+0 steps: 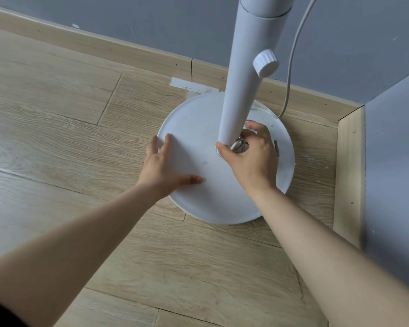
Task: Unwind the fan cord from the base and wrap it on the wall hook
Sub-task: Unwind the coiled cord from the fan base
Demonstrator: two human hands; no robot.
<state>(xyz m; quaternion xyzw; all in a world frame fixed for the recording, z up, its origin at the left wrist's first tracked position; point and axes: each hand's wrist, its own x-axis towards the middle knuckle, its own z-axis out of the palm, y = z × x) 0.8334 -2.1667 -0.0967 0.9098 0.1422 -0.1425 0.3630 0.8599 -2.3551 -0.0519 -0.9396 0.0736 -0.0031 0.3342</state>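
Observation:
A white standing fan has a round base on the wooden floor and a tall white pole rising from it. A white cord runs down along the wall behind the pole to the back of the base. Coils of the cord lie wound around the foot of the pole. My right hand curls around the pole's foot, fingers closed on those coils. My left hand lies flat with fingers spread on the left rim of the base. No wall hook is in view.
A white knob sticks out of the pole on its right. Grey walls meet in a corner just right of the fan, with a wooden skirting board along the floor. Wooden floor spreads to the left and front.

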